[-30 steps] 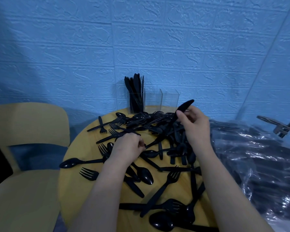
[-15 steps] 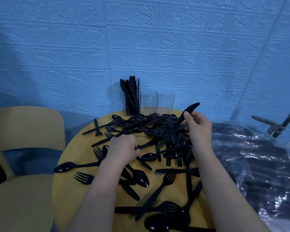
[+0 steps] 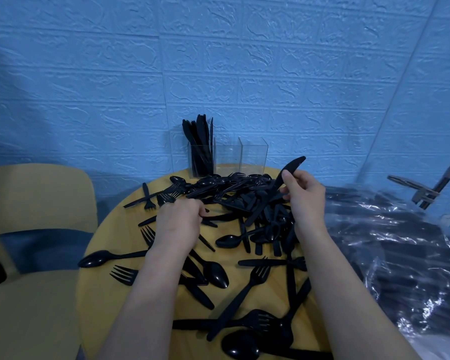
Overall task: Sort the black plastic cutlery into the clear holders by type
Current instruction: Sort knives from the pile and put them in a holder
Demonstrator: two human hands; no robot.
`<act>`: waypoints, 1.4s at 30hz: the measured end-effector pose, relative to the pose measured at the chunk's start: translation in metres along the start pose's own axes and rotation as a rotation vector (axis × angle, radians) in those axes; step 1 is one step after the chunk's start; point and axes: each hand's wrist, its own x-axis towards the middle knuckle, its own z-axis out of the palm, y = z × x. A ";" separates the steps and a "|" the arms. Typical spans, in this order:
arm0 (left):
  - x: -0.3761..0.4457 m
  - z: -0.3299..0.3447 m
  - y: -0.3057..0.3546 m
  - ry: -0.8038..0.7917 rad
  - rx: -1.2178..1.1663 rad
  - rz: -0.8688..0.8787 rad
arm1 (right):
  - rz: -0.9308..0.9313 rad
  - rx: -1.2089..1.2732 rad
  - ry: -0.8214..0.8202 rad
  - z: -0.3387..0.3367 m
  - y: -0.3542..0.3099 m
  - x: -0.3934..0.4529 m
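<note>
— So, what's the right hand [image 3: 305, 198] doing?
— Pinching a black knife [image 3: 288, 170] by its blade end, lifted over the cutlery pile [image 3: 244, 198] on the round table [image 3: 109, 287].
— And the left hand [image 3: 178, 222]?
— Fingers curled down into the pile, on a handle.
— The clear holders [image 3: 227, 157]?
— Far edge; the left one holds knives.

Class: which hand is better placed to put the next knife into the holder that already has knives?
Right. The right hand already holds a knife raised near the holders; the left hand is down among the pile.
</note>
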 end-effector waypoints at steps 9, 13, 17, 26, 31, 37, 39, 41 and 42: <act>-0.006 -0.008 -0.003 0.000 -0.022 -0.044 | 0.006 -0.001 -0.027 0.002 0.003 0.000; -0.008 -0.007 -0.001 -0.071 0.128 -0.020 | 0.018 -0.009 -0.039 0.004 0.004 0.000; -0.008 -0.006 0.000 -0.024 0.100 -0.032 | 0.032 -0.027 -0.052 0.004 0.006 -0.001; -0.005 -0.015 -0.021 0.291 -0.214 -0.255 | 0.051 -0.010 -0.137 0.006 0.005 -0.002; -0.010 -0.016 0.013 0.127 -0.944 -0.125 | 0.054 0.037 -0.227 0.007 0.001 -0.005; -0.011 -0.001 0.038 -0.075 -1.079 -0.014 | 0.059 0.064 -0.225 0.008 -0.006 -0.010; -0.010 0.004 0.035 -0.013 -0.976 0.025 | 0.074 0.065 -0.235 0.006 -0.010 -0.011; -0.009 0.005 0.032 0.035 -0.891 0.051 | 0.089 0.095 -0.273 0.004 -0.015 -0.010; -0.009 0.005 0.031 0.050 -0.847 0.065 | 0.105 0.133 -0.303 0.003 -0.017 -0.010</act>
